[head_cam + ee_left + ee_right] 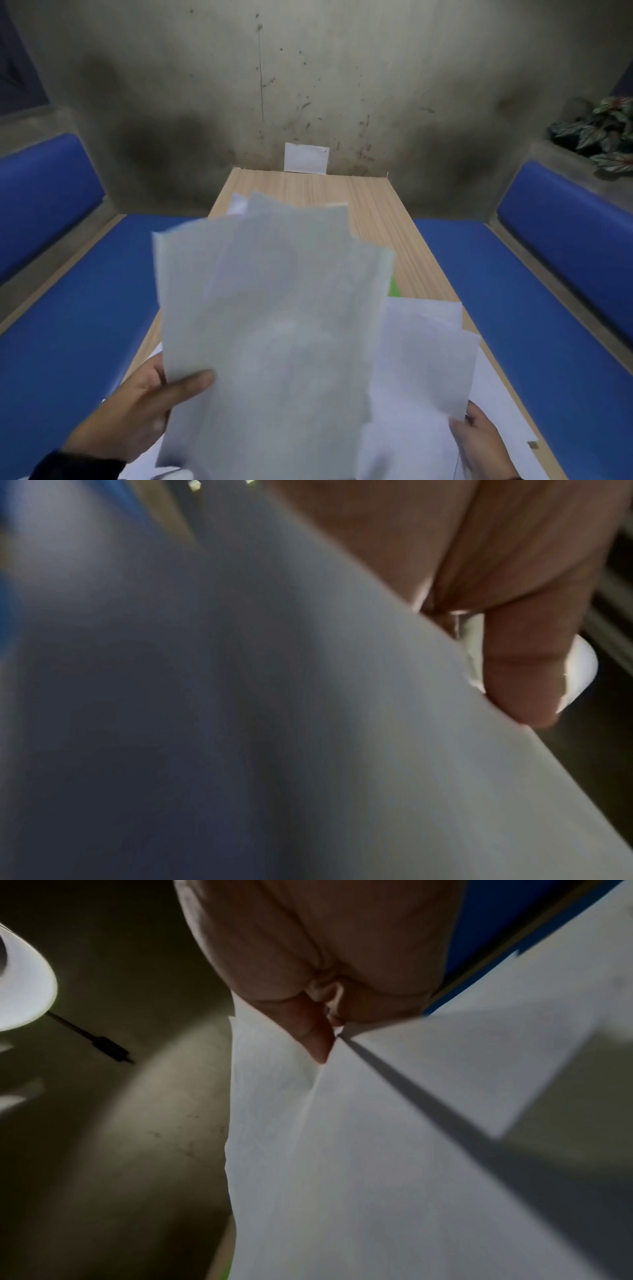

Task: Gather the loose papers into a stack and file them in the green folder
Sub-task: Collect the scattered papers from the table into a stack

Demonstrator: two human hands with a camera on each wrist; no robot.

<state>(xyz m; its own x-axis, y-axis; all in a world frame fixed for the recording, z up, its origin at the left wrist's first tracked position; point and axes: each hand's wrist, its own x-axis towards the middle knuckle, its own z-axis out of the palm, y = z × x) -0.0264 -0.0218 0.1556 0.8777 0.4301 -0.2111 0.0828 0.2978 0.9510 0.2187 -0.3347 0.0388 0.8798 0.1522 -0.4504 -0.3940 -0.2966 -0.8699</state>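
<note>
A: Left hand (137, 407) state?

B: Grasping a fanned bunch of papers (274, 308) by the near-left edge, thumb across the front face. Left wrist view agrees: thumb (527, 669) pressed on the sheet. Bunch is raised off the table (394, 205), tilted up toward the camera, long axis running near to far.

A: Right hand (479, 442)?

B: Pinching a 2nd, smaller group of sheets (421, 359) at the near-right corner. Right wrist view shows the fingers (308, 1031) nipping the paper edge, with a crease running off from the pinch point. So neither hand is free.

A: Green folder?

B: Only a sliver of green folder (393, 291) shows, flat on the table, right of the raised bunch and just past the far edge of the right-hand sheets. Mostly covered; can't tell whether it lies open.

A: Key relation for the next move?

B: My read: the 2 groups sit side by side, overlapping at the middle, both long axes near-far. Merging means sliding the right group left, under or onto the left bunch. The folder lies beyond both hands, nearer the right one.

A: Materials?

B: Thin, floppy, white office paper, translucent where lit from behind, edges misaligned in a fan of at least 3 corners. More sheets lie flat under the hands. Table is light wood grain, long and narrow, blue benches (513, 291) either side. Small white card (306, 158) against the far wall.

A: Progress?

B: Gathering is underway; stack not squared, nothing filed yet.
</note>
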